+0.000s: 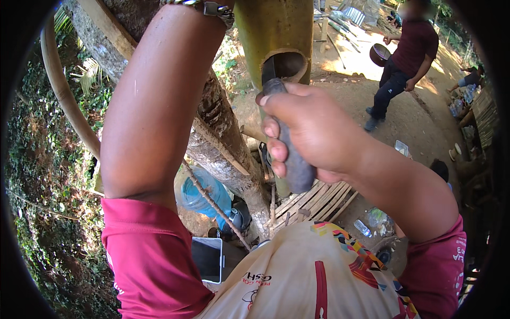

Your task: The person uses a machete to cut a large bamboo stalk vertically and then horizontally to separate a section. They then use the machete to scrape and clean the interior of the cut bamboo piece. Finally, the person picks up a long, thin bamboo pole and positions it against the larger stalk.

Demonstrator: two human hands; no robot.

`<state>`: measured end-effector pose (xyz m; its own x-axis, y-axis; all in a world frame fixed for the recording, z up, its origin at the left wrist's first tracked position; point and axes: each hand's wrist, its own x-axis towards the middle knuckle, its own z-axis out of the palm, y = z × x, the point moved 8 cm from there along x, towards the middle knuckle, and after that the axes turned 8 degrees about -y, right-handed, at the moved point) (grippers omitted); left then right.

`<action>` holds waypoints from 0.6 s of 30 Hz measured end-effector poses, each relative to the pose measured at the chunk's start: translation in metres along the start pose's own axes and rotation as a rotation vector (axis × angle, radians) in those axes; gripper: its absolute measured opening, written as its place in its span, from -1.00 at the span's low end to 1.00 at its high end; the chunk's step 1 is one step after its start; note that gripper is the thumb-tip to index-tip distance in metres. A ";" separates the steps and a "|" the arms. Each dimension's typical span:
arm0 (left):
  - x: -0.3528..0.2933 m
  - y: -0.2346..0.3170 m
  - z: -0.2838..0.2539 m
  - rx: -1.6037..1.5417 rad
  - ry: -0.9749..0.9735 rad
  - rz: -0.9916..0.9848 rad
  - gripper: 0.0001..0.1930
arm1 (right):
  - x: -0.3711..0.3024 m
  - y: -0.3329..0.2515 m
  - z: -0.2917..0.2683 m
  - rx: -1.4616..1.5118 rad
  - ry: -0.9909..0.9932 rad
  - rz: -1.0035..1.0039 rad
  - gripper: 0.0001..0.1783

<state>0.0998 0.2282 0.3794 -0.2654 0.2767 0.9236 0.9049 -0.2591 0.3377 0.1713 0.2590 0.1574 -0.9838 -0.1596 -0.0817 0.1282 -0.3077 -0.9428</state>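
Note:
My right hand (321, 125) is closed around the thick dark handle of a knife (300, 173). Its dark blade reaches into a rounded opening cut in the side of an upright greenish bamboo pole (273, 26). Only a short piece of the blade shows at the left side of the opening; the tip is hidden. My left arm (159, 95) stretches upward beside the pole, with a metal band (215, 9) at the wrist. The left hand lies beyond the top edge, so what it touches is hidden.
A tree trunk (223, 143) leans left of the pole. Below are a slatted bamboo platform (313, 204), a blue plastic container (204, 191) and a grey box (207, 258). A person (409, 58) holding a round pan (379, 54) stands at the right. Leafy ground drops away left.

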 end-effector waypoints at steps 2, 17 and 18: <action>0.000 0.003 0.002 -0.035 -0.015 0.015 -0.33 | 0.014 0.011 -0.001 -0.173 0.045 0.021 -0.75; 0.004 -0.004 -0.003 -0.073 -0.072 -0.009 -0.35 | 0.028 -0.006 -0.024 -0.353 0.069 0.130 -0.80; 0.005 -0.004 -0.003 -0.064 -0.078 -0.005 -0.35 | 0.026 -0.011 -0.030 -0.449 0.046 0.168 -0.82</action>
<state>0.0940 0.2281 0.3831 -0.2409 0.3487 0.9057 0.8799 -0.3153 0.3554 0.1405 0.2868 0.1558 -0.9600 -0.1272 -0.2495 0.2291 0.1557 -0.9609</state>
